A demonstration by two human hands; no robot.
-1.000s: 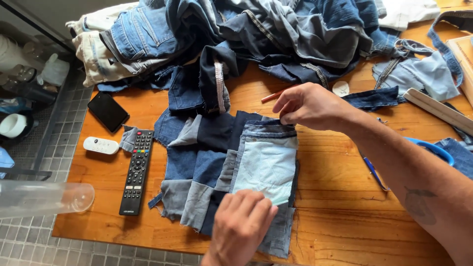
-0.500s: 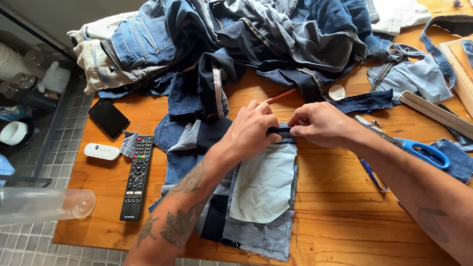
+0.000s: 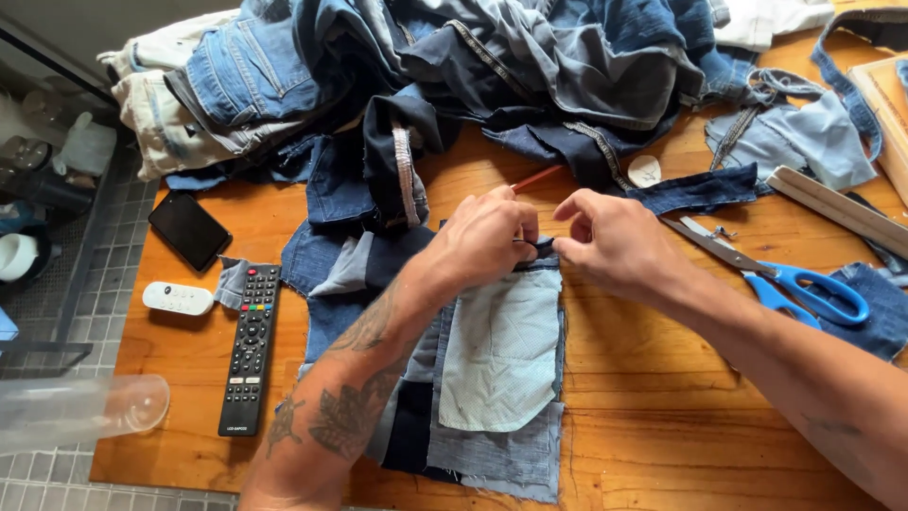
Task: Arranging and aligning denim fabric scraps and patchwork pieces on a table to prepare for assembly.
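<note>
A patchwork of denim pieces (image 3: 492, 445) lies flat on the wooden table (image 3: 662, 416), with a pale blue pocket-shaped patch (image 3: 501, 350) on top. My left hand (image 3: 482, 241) pinches the top edge of the patch, fingers closed on the fabric. My right hand (image 3: 615, 241) pinches the same edge just to the right, at the patch's corner. An orange pencil (image 3: 537, 178) pokes out just beyond my left hand's knuckles.
A big heap of jeans (image 3: 454, 66) fills the table's far side. Blue-handled scissors (image 3: 785, 279) lie at the right, a wooden ruler (image 3: 837, 208) beyond them. At the left lie a black remote (image 3: 251, 345), a small white remote (image 3: 178, 298) and a phone (image 3: 189, 230).
My left hand has come up from the patchwork's lower edge to its top edge, beside my right hand. Both hands now grip the patch's top edge.
</note>
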